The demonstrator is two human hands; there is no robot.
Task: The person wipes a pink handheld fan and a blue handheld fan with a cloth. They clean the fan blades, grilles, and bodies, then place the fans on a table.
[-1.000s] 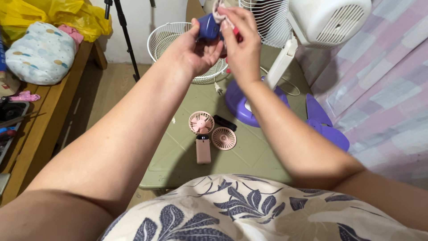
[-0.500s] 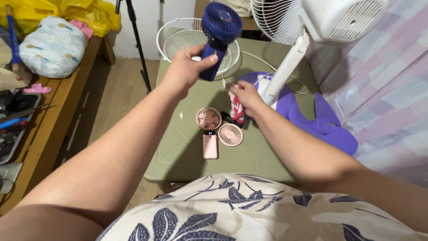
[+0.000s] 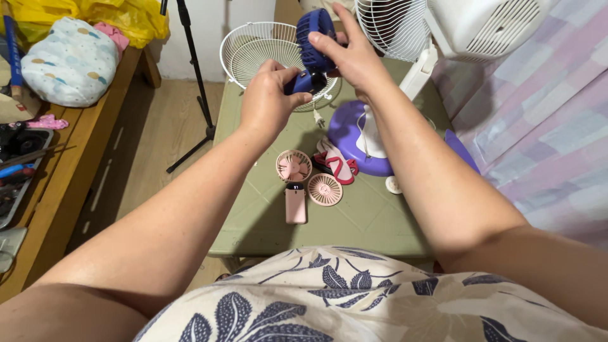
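Note:
Both hands hold a small dark blue handheld fan (image 3: 311, 38) up above a green table (image 3: 367, 218). My left hand (image 3: 269, 101) grips its lower handle end. My right hand (image 3: 354, 54) wraps around the round grilled head from the right. Below on the table lie a pink handheld fan body (image 3: 295, 204), its pink rear shell with blades (image 3: 294, 166) and a loose pink round front grille (image 3: 325, 189). A red-handled tool (image 3: 335, 164) rests beside them, next to a purple fan base (image 3: 354, 136).
A white standing fan (image 3: 481, 25) rises from the purple base at the right, with a loose white wire guard (image 3: 259, 50) at the table's far end. A black tripod leg (image 3: 196, 76) stands on the wooden floor. A wooden bench (image 3: 57, 158) with clutter runs along the left.
My right hand has risen from the table, where it left the red-handled tool, and taken hold of the blue fan's head. The left hand has kept the fan raised.

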